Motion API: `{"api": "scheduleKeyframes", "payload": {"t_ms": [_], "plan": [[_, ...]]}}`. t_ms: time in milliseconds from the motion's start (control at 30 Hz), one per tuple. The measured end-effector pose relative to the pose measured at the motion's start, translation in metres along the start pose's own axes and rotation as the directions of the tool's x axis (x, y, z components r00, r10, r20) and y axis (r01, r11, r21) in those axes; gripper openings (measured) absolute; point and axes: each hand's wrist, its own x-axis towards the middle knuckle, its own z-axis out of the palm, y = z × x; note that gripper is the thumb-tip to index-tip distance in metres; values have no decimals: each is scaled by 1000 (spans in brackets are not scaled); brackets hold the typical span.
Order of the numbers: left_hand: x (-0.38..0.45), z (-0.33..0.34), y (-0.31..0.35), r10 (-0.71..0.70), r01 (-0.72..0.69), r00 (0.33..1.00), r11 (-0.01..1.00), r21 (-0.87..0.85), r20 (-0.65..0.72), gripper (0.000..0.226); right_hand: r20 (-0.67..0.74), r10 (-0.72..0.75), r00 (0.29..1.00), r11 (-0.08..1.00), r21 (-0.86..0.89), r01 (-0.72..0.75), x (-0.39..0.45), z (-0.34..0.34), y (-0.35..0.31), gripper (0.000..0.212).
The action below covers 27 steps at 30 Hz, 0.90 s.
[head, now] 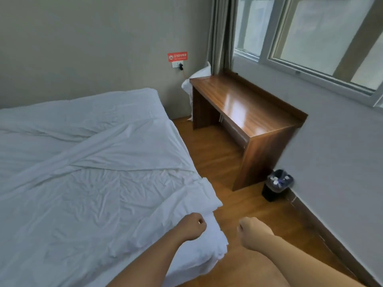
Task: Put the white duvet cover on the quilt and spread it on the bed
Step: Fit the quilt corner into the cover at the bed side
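The white duvet cover with the quilt (87, 172) lies wrinkled across the bed (186, 272), filling the left half of the view. Its near right corner (209, 201) bulges over the bed's edge. My left hand (191, 225) hovers over that corner as a loose fist, holding nothing. My right hand (253, 232) is also curled shut and empty, above the wooden floor just right of the bed.
A wooden desk (248, 112) stands under the window (310, 44) on the right. A black waste bin (277, 185) sits by the desk's near leg. White bedding (196, 79) is piled behind the desk's far end. Wooden floor (211, 150) runs between bed and desk.
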Motion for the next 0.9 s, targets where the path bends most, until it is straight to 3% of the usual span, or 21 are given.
{"api": "scheduleKeyframes", "payload": {"t_ms": [133,200,400,500,633,800,900], "plan": [[33,-4,47,-113,105,991,990,-98,-78,30,37,-137,990,988,-64,140,69,-57,43,19],[53,-8,59,-166,148,980,977,-152,-108,29,40,-198,979,975,-97,201,107,-81,56,26],[143,-29,65,-347,283,927,895,-346,-141,29,138,-322,937,930,-137,340,230,-111,48,25],[214,-54,67,-393,284,900,855,-433,-186,25,161,-354,921,919,-121,375,302,-131,41,26],[305,-100,83,-446,276,867,801,-530,-223,19,257,-396,882,866,-213,451,392,-190,30,20],[394,-194,100,-495,292,826,785,-546,-270,23,190,-454,871,861,-160,483,510,-269,-8,24],[440,-237,94,-580,337,766,731,-594,-279,27,194,-484,853,849,-129,512,570,-298,-37,36]]}}
